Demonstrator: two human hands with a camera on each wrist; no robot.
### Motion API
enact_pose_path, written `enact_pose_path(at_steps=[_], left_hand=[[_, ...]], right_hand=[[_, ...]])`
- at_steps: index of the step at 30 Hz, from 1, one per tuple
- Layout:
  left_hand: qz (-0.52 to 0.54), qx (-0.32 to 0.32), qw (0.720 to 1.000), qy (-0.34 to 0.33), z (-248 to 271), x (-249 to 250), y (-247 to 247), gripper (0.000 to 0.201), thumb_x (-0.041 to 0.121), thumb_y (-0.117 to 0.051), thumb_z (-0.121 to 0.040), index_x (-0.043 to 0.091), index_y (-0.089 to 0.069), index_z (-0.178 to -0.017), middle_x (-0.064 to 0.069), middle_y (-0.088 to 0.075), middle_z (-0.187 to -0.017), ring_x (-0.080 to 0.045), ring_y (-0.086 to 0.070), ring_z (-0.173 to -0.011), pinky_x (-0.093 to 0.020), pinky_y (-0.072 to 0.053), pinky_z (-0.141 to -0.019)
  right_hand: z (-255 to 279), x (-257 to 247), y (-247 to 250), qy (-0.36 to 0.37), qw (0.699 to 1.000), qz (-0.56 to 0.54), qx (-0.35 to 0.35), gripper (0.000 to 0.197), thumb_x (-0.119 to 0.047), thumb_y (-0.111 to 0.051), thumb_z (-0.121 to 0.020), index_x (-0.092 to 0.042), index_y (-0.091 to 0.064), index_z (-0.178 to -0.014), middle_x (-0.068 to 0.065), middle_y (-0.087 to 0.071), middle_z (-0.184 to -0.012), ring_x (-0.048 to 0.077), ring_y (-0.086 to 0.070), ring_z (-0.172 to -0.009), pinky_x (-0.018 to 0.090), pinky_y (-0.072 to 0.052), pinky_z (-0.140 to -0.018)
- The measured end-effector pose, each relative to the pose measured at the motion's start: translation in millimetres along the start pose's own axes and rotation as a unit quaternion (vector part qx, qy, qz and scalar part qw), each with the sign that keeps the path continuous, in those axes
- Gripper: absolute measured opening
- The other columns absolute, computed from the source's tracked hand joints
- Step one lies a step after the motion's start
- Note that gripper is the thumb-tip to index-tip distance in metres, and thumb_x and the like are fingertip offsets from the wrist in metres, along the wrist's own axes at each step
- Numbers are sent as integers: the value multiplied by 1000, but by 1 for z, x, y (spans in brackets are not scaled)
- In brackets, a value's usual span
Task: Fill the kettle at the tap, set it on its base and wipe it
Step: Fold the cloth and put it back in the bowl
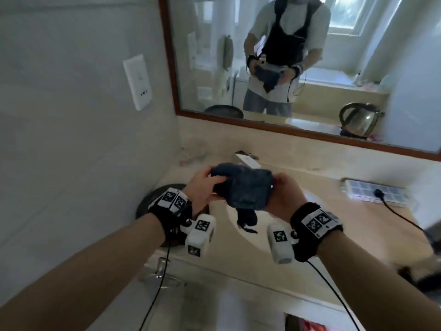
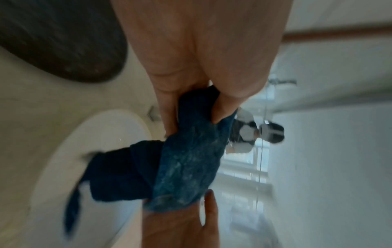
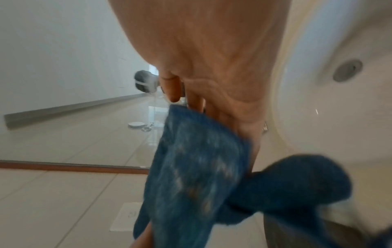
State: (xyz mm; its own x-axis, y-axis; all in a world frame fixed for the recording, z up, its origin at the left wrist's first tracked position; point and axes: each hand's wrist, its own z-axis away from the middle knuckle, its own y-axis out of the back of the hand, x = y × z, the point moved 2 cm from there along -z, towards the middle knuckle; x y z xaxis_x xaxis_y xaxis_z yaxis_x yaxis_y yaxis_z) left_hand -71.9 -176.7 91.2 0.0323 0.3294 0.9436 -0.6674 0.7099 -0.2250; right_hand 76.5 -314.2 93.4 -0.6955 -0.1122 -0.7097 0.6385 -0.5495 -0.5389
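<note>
I hold a crumpled dark blue cloth (image 1: 243, 187) over the white sink (image 1: 241, 235), between both hands. My left hand (image 1: 214, 185) grips its left end with curled fingers, and my right hand (image 1: 278, 187) pinches its right end. A loose tail of the cloth hangs down toward the basin. The left wrist view shows the cloth (image 2: 186, 159) bunched under my left hand (image 2: 201, 100). In the right wrist view the cloth (image 3: 197, 167) hangs from my right hand (image 3: 191, 104). The steel kettle shows only as a reflection (image 1: 360, 121) in the mirror, standing at the counter's right.
The tap (image 1: 245, 158) is just behind the cloth. A clear glass (image 1: 195, 151) stands in the back left corner, and a dark round object (image 1: 152, 199) lies left of the sink. A power strip (image 1: 372, 192) with a black cord lies on the right counter. A wall socket (image 1: 138, 82) is at upper left.
</note>
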Motion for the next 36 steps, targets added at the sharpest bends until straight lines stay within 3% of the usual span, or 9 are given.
enact_pose_path(at_steps=[4,8,11,13,15,17,20,29,36], left_hand=[[92,6,996,17,6,10,80,26,-9,-40,-96,7,-55,-110,-14,-64,-101,-27,-64,-91,-46,-54,-77],[165,22,986,12,-1,2,133,36,-15,-32,-91,7,-59,-100,-18,-67,-99,-31,-67,-91,-45,-54,-81],[209,60,975,49,-8,-24,175,30,-6,-39,-89,1,-57,-113,-22,-65,-109,-35,-65,-99,-46,-51,-86],[153,104,979,83,-16,-51,200,29,3,-51,-92,-2,-58,-120,-24,-62,-122,-38,-61,-111,-48,-48,-94],[-47,190,975,105,-23,-73,220,27,10,-62,-92,2,-64,-117,-22,-65,-123,-32,-63,-109,-43,-50,-95],[-298,241,917,114,-29,-92,235,33,18,-70,-87,1,-68,-116,-15,-69,-116,-27,-65,-104,-36,-51,-93],[-442,233,859,113,-39,-113,246,29,23,-75,-81,6,-72,-104,-11,-74,-102,-28,-68,-98,-34,-54,-85],[-468,207,845,152,-58,-140,268,28,30,-78,-78,9,-73,-96,-8,-74,-99,-26,-68,-95,-23,-46,-76],[-512,182,836,72,-58,-94,235,22,32,-60,-90,10,-64,-89,-9,-68,-91,-31,-64,-89,-32,-49,-74]], right_hand=[[-63,47,-56,-115,988,101,-16,58,-61,-51,-85,-16,-61,-120,14,-65,-117,35,-59,-110,54,-50,-88],[-112,85,-96,-143,977,110,-114,44,-26,-56,-92,-8,-53,-132,17,-56,-135,31,-59,-113,41,-51,-93],[-143,96,-114,-52,986,152,-48,34,-1,-56,-91,0,-55,-125,20,-63,-118,30,-64,-99,35,-57,-79],[-164,105,-117,-10,966,257,11,30,3,-62,-86,-3,-60,-114,15,-66,-103,29,-66,-91,38,-57,-77],[-187,122,-115,-9,906,422,37,30,-7,-72,-80,-9,-64,-109,12,-68,-104,30,-65,-97,44,-55,-87],[-204,144,-110,-22,822,567,44,31,-17,-73,-78,-14,-66,-108,8,-70,-107,28,-65,-101,41,-54,-91],[-223,174,-102,-17,740,671,49,26,-19,-66,-82,-16,-68,-108,9,-70,-109,28,-64,-104,30,-50,-84],[-241,200,-88,11,696,713,83,36,-27,-57,-82,-22,-57,-118,12,-58,-121,33,-59,-106,36,-51,-87],[-196,151,-88,60,683,724,77,37,-37,-62,-85,-21,-58,-117,12,-44,-130,34,-40,-120,40,-39,-103]])
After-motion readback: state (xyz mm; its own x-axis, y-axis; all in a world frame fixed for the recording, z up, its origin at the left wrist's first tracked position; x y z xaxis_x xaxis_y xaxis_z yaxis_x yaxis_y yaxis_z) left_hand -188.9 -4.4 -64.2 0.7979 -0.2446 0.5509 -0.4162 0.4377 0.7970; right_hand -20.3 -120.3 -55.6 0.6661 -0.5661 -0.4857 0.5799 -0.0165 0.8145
